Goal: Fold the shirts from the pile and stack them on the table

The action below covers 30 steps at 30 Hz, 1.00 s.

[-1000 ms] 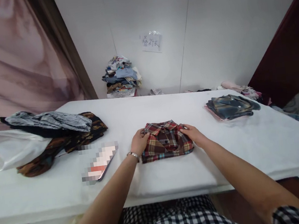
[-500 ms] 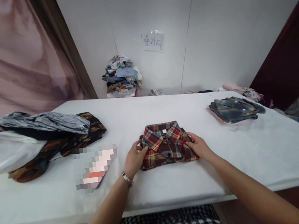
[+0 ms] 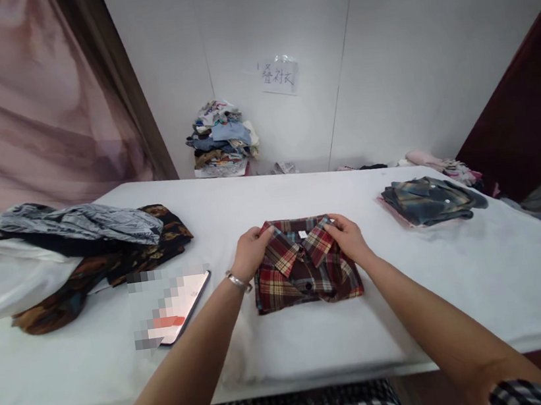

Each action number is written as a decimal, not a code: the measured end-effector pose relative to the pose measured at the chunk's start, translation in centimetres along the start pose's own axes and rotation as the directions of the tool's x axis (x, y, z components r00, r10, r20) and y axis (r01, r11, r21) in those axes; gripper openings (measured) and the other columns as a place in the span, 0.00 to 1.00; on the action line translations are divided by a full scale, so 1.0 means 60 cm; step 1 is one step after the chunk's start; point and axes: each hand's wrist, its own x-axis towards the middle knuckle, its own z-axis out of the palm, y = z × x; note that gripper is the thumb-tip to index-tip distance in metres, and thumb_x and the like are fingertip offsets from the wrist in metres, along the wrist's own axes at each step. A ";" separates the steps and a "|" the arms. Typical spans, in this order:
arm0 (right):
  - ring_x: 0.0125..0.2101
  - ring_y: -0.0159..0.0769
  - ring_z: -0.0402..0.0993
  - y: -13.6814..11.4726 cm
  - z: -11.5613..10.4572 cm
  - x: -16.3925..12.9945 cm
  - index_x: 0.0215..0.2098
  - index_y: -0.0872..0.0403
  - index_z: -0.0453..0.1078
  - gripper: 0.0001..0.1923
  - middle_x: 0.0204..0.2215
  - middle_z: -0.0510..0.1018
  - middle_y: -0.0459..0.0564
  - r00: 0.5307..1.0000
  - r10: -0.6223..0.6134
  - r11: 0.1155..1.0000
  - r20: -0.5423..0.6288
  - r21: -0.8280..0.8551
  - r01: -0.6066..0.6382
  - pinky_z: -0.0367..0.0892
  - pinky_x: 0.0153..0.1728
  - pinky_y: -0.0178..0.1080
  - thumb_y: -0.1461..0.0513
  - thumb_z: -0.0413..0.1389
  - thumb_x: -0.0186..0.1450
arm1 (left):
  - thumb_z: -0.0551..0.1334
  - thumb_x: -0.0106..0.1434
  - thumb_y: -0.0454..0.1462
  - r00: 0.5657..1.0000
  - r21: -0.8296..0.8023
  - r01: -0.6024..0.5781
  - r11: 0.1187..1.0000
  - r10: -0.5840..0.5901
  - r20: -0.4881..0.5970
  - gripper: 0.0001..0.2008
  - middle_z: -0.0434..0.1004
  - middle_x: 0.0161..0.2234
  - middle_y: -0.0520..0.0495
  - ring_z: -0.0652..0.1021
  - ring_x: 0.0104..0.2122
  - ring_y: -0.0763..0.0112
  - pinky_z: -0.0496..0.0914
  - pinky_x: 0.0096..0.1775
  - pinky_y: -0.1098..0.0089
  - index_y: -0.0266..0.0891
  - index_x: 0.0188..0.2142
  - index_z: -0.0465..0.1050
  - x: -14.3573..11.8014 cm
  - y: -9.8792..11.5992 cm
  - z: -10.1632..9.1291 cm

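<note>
A folded plaid shirt (image 3: 306,277) in red, brown and cream lies in front of me, its collar at the far side and a white label inside the neck. My left hand (image 3: 251,251) pinches the left far corner by the collar, thumb on top. On the opposite side, my right hand (image 3: 349,237) grips the right end of the collar between thumb and fingers. The fingers under the cloth are partly hidden. A dark button shows on the shirt's front.
The white table (image 3: 319,345) carries a phone (image 3: 184,307), partly blurred, left of the shirt. Loose garments (image 3: 80,234) lie heaped at the left. Folded shirts (image 3: 430,200) are stacked at the right. A clothes pile (image 3: 223,139) stands behind the table by the wall.
Both hands have moved from the shirt's sides up to the two collar ends and now grip there. The collar is spread wider.
</note>
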 end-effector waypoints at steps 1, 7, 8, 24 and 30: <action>0.30 0.36 0.73 -0.001 -0.002 0.000 0.50 0.55 0.70 0.23 0.31 0.78 0.47 1.000 -0.004 1.000 -0.016 -0.030 0.003 0.69 0.35 0.38 0.52 0.54 0.60 | 0.48 0.63 0.54 0.999 0.011 0.014 1.000 -0.014 0.033 0.26 0.78 0.29 0.45 0.77 0.29 0.66 0.67 0.30 0.70 0.36 0.34 0.74 0.001 -0.001 0.001; 0.35 0.40 0.75 0.024 0.005 -0.004 0.41 0.52 0.75 0.14 0.33 0.80 0.50 0.990 0.092 0.894 0.108 -0.447 -0.034 0.67 0.40 0.42 0.56 0.52 0.62 | 0.56 0.59 0.52 0.991 0.248 0.092 0.964 -0.113 0.073 0.22 0.78 0.28 0.38 0.78 0.32 0.57 0.66 0.34 0.65 0.36 0.27 0.74 0.001 -0.019 0.015; 0.38 0.41 0.75 0.027 0.005 -0.006 0.42 0.52 0.75 0.14 0.37 0.80 0.51 0.991 0.075 0.885 0.109 -0.465 -0.015 0.67 0.42 0.42 0.56 0.51 0.63 | 0.54 0.60 0.53 0.993 0.273 0.094 0.957 -0.108 0.037 0.22 0.79 0.31 0.37 0.78 0.35 0.55 0.67 0.35 0.63 0.36 0.31 0.74 -0.003 -0.019 0.014; 0.67 0.44 0.41 0.021 0.050 -0.032 0.66 0.47 0.52 0.33 0.67 0.51 0.51 0.852 0.048 0.787 0.521 -0.545 0.289 0.37 0.63 0.55 0.44 0.41 0.67 | 0.47 0.67 0.52 0.927 0.521 -0.374 0.768 0.326 0.185 0.32 0.55 0.65 0.38 0.54 0.65 0.55 0.49 0.63 0.50 0.36 0.64 0.55 -0.066 -0.047 0.086; 0.67 0.43 0.40 0.031 0.049 -0.027 0.64 0.45 0.56 0.33 0.67 0.51 0.48 0.861 0.047 0.858 0.506 -0.462 0.224 0.33 0.64 0.55 0.42 0.46 0.65 | 0.46 0.67 0.52 0.936 0.501 -0.352 0.790 0.301 0.184 0.33 0.53 0.66 0.39 0.53 0.65 0.55 0.48 0.63 0.50 0.37 0.64 0.53 -0.066 -0.042 0.080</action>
